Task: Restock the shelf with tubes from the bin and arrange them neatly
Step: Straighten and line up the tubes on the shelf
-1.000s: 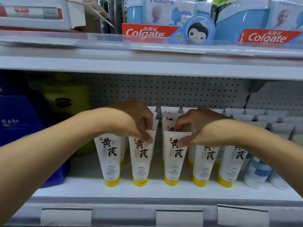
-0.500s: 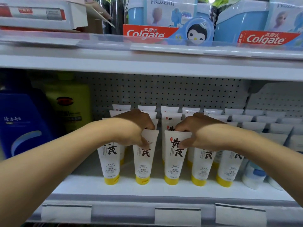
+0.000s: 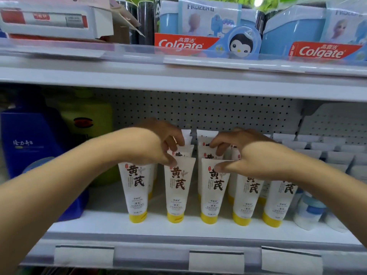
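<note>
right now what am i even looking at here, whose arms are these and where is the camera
There is no machine: the arms belong to a person wearing a camera on the head, looking forward and down at a store shelf. Rows of white tubes with yellow caps stand upright on it. The left hand pinches the top of the second front tube; the right hand pinches the top of the third front tube. A blue bottle stands at the left, and toothpaste boxes sit on the shelf above.
</note>
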`<state>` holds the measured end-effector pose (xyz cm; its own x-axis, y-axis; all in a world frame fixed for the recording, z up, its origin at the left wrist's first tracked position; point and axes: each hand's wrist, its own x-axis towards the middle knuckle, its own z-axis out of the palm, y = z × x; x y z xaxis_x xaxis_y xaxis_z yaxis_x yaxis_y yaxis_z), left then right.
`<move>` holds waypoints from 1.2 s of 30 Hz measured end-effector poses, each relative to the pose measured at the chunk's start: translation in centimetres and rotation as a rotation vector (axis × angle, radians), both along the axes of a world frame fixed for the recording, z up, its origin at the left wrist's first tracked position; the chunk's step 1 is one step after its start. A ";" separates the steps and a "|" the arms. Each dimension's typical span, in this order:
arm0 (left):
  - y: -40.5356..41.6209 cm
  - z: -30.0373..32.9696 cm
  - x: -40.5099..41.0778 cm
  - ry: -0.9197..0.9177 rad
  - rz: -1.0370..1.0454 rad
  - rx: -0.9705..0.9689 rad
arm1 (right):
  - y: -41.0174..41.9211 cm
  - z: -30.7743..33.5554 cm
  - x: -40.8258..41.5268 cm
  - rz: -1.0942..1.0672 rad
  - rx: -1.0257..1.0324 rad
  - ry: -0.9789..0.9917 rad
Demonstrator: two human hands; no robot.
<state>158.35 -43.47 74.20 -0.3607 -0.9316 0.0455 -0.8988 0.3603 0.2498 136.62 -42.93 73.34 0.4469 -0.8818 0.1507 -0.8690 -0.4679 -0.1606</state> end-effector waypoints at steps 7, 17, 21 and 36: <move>1.4 1.4 4.8 0.025 0.136 -0.106 | 0.8 1.1 1.7 0.029 -0.053 -0.045; 0.9 -2.4 6.7 -0.008 0.128 0.045 | 0.2 0.7 5.3 0.003 -0.095 -0.049; 0.3 -3.2 6.8 0.017 0.052 0.039 | 0.0 0.5 5.7 -0.018 -0.110 -0.043; -0.1 -3.5 6.7 0.089 -0.003 0.065 | -1.4 0.6 8.4 -0.014 -0.090 -0.042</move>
